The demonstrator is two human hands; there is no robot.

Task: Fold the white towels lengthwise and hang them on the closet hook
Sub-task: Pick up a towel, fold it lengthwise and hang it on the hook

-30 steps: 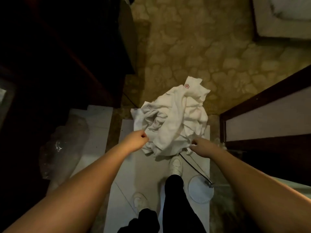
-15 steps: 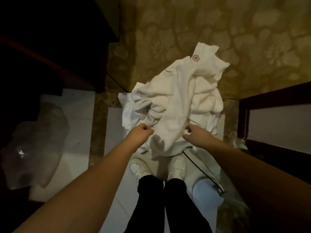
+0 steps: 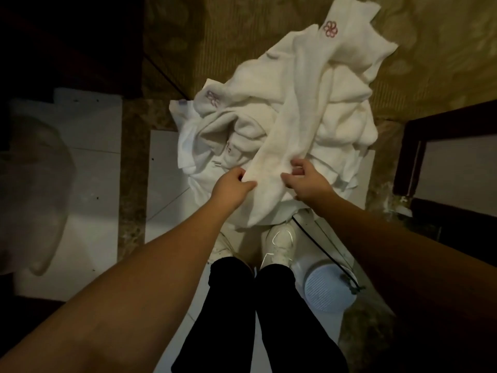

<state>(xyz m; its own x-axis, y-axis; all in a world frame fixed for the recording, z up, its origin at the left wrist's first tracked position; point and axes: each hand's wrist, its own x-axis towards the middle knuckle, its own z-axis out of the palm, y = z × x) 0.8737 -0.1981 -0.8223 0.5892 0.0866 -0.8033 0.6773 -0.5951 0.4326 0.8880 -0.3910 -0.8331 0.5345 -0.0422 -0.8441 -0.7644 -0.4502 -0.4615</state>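
A: Head view, looking straight down. Nearest the camera are two black trouser legs and a pair of white shoes (image 3: 279, 244) on pale tile, with a round ribbed disc (image 3: 326, 285) just right of the shoes and a dark cord running past it.

B: And the hands?

A: Just beyond the shoes, both at the near edge of the towel pile (image 3: 279, 125). The left hand (image 3: 232, 184) has its fingers curled and pinches the left edge of one long towel strip (image 3: 289, 135) lying over the pile. The right hand (image 3: 306, 179) pinches the same strip's right edge between thumb and fingers.

B: So where does the strip go?

A: It runs from the hands away over the heap to a far corner bearing a small red flower mark (image 3: 330, 28), out on the patterned carpet beyond the pile. The rest of the pile is crumpled beneath it, half on tile, half on carpet.

B: Which step, would you say?

A: Picking out the first towel, I'd judge; nothing is folded. No hook is in sight.

B: Next?

A: Likely lifting the strip clear so it hangs free, then bringing the long edges together. The risk is dragging neighbouring towels up with it.
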